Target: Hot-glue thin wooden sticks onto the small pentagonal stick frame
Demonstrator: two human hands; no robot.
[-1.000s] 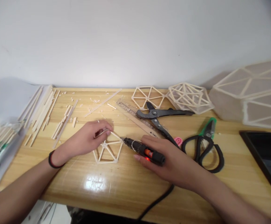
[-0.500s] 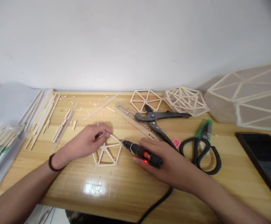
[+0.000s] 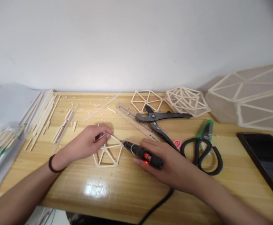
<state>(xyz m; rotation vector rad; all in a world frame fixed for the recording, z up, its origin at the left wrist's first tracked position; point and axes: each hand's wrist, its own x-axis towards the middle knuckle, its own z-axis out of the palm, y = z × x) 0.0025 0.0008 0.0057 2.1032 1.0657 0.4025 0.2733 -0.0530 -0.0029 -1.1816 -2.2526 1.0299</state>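
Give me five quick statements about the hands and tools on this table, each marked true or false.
1. The right hand grips the black tool. True.
2. The left hand is off the stick frame. False: it pinches the frame's far side.
3. The black tool points at the stick frame's right-hand corner. True.
4. The phone lies left of the scissors in the picture. False: it lies to their right.
5. The dark wristband is on the right wrist. False: it is on the left one.
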